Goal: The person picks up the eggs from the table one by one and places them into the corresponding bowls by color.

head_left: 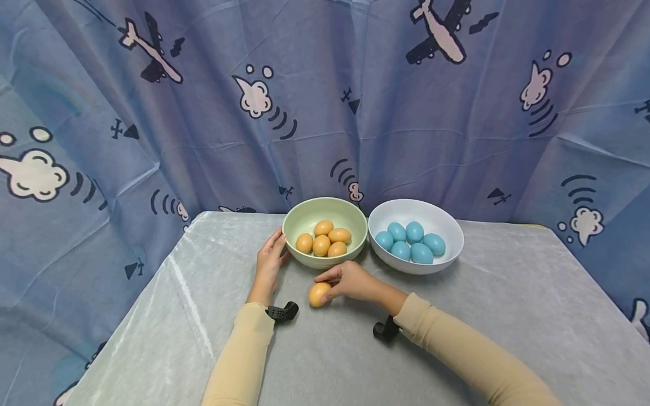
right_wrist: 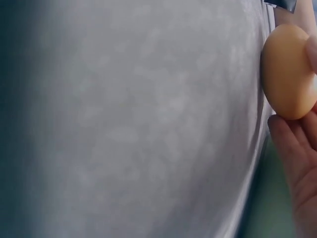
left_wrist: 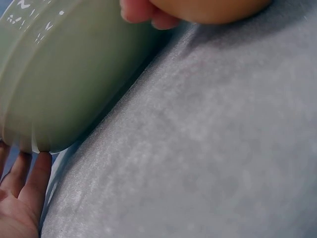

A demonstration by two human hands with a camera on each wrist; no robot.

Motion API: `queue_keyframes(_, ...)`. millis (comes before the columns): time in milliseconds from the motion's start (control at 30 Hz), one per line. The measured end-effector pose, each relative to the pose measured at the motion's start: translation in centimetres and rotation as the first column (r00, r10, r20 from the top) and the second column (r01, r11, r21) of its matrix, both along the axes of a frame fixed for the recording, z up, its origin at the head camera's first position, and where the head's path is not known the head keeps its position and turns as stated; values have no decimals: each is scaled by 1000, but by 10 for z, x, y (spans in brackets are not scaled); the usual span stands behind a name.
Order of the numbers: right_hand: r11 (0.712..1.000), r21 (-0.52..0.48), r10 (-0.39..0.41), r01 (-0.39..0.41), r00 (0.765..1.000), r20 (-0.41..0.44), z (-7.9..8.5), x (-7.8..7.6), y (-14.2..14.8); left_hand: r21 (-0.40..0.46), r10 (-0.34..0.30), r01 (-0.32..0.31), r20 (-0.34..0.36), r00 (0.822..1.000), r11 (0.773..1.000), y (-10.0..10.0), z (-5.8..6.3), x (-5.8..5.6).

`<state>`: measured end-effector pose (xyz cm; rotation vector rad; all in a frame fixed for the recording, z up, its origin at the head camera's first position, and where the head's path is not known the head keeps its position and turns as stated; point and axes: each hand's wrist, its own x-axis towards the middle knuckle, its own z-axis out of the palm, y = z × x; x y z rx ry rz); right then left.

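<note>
My right hand (head_left: 352, 281) pinches an orange egg (head_left: 319, 295) between thumb and fingers, just in front of the green bowl (head_left: 325, 263). The right wrist view shows this egg (right_wrist: 287, 74) up close, with the thumb on one side and fingertips at its end. Several more orange eggs (head_left: 321, 245) lie inside the green bowl. My left hand (head_left: 269, 262) is at the bowl's left side. Its fingers (left_wrist: 37, 181) are fairly straight in the left wrist view, tips against the bowl's outer wall (left_wrist: 84, 74).
A white bowl (head_left: 416, 269) holding several blue eggs (head_left: 422, 253) stands close beside the green bowl on the right. Both sit near the far edge of the table with its grey cloth (head_left: 508, 316). Behind hangs a blue curtain (head_left: 315, 113) with airplane prints.
</note>
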<state>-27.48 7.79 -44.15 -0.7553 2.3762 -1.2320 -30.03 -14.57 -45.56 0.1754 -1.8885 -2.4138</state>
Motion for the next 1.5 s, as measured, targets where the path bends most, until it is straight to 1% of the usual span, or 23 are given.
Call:
queue_keyframes(233, 1000, 15, 0, -1, 1000, 18, -5, 0, 2, 10, 9, -9, 2, 1000, 1000, -5, -23, -15)
queue_keyframes(267, 1000, 19, -1, 1, 1000, 15, -5, 0, 3, 12, 12, -12, 1, 1000, 1000, -5, -24, -16)
queue_keyframes(433, 1000, 15, -16, 16, 1000, 2, -5, 3, 1, 18, 28, -28, -6, 1000, 999, -4, -28, -17)
queue_keyframes(567, 1000, -1, -25, 25, 1000, -9, -1, 5, -1, 14, 39, -39, -6, 999, 999, -4, -28, -16)
queue_keyframes(733, 999, -20, -38, 37, 998, -59, 13, 7, -3, 7, 42, -42, -13, 999, 999, -4, -27, -16)
queue_keyframes(800, 999, -29, -44, 43, 997, -57, 22, 7, -4, 2, 43, -43, -13, 999, 999, -4, -27, -16)
queue_keyframes(933, 997, -42, -69, 68, 997, -23, 42, 4, -7, -2, 46, -46, -10, 999, 999, -5, -27, -15)
queue_keyframes(1033, 993, -75, -95, 94, 995, -6, 52, -2, -9, 3, 44, -44, -15, 999, 999, -5, -26, -15)
queue_keyframes(1167, 981, -113, -154, 155, 988, 12, 58, -14, -11, 8, 36, -36, -23, 999, 999, -6, -27, -16)
queue_keyframes(1333, 959, -133, -251, 251, 968, 19, 64, -31, -12, 4, 39, -38, -22, 999, 999, -4, -26, -17)
queue_keyframes(1500, 935, -143, -325, 323, 946, 12, 64, -48, -13, 7, 41, -41, -18, 999, 999, -2, -25, -18)
